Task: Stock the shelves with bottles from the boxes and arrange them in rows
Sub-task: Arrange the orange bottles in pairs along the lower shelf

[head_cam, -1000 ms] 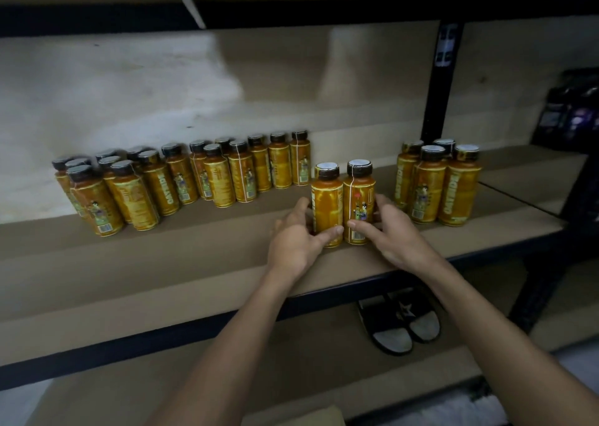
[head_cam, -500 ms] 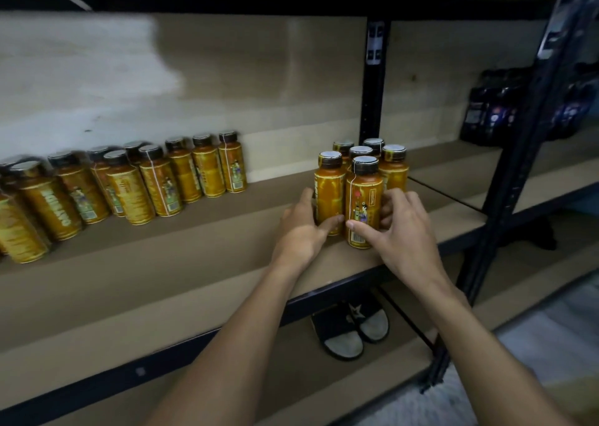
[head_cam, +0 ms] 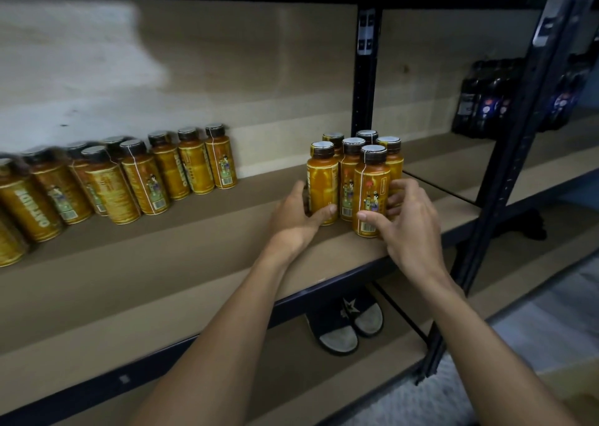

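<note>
Left hand (head_cam: 295, 223) grips left bottle (head_cam: 322, 182); right hand (head_cam: 408, 227) fingers (head_cam: 399, 186) apparently wrap front bottle (head_cam: 371, 185).

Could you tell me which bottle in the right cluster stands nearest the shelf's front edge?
The front-right bottle, in the right hand's grip; the other five bottles stand further back.

We slide the amber black-capped bottle (head_cam: 322, 185) in our left hand (head_cam: 293, 221) and its twin bottle (head_cam: 371, 192) in our right hand (head_cam: 406, 221) rightwards; both now touch the cluster of four matching bottles (head_cam: 393, 158), where a second ago a gap separated them.
</note>
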